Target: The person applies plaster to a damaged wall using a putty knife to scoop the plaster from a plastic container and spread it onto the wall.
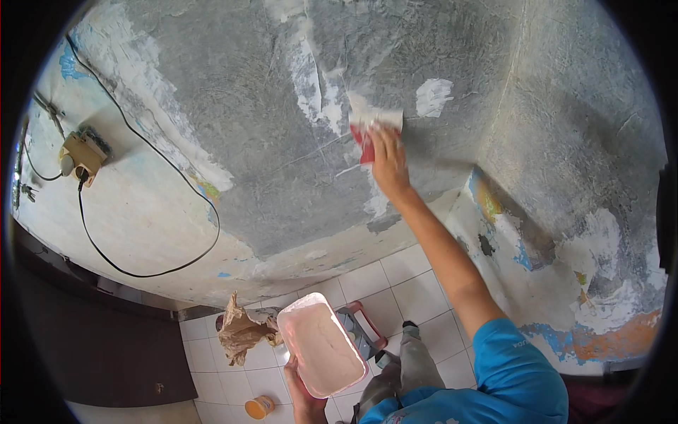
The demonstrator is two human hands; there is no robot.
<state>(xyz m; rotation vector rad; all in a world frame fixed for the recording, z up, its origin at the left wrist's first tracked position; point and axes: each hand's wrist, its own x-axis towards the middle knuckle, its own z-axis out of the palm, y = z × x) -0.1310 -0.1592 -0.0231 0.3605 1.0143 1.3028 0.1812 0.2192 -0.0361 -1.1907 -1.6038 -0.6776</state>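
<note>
Nearest the camera, at about six o'clock, the left hand grips the bottom edge of a shallow white tray from beneath, fingers curled under it; the tray is tilted and smeared inside with pale pinkish filler. Up at twelve o'clock the right hand, on an outstretched arm in a blue sleeve, is closed around the red handle of a putty knife. Its wide blade lies flat against the grey wall, just beside fresh white patches of filler toward one o'clock. Old paint peels in blue and orange flakes at four o'clock. Over at nine o'clock a socket box hangs on the wall with a black cable looping down from it toward seven o'clock. On the white tiled floor below the tray, a crumpled brown paper bag sits at seven o'clock, a small orange tub near the bottom edge, and a red-framed stool just right of the tray.
</note>
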